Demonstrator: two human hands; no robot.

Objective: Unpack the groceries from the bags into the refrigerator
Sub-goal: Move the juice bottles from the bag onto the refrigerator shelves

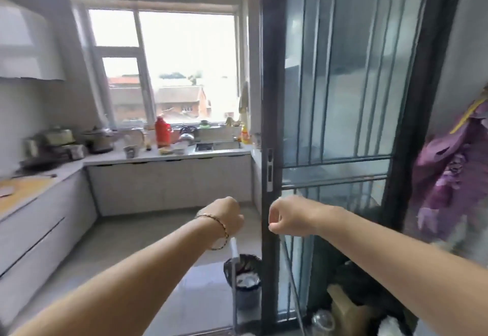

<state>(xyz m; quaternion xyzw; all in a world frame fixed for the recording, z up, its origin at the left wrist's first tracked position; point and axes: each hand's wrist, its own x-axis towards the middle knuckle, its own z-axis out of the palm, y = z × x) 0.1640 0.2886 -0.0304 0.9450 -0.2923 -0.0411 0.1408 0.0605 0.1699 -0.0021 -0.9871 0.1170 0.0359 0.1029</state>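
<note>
Carrying step: your left hand (224, 217) and right hand (286, 217) are each fisted round thin bag handles (234, 250), bag mostly below frame. No refrigerator visible; next, find it and set down.

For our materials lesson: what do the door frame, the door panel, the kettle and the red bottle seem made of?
Door frame: probably dark matte metal, a slim straight profile. Door panel: glass, see-through with vertical ribs. Kettle: polished metal, bright highlights. Red bottle: likely plastic; too blurred to confirm.
</note>
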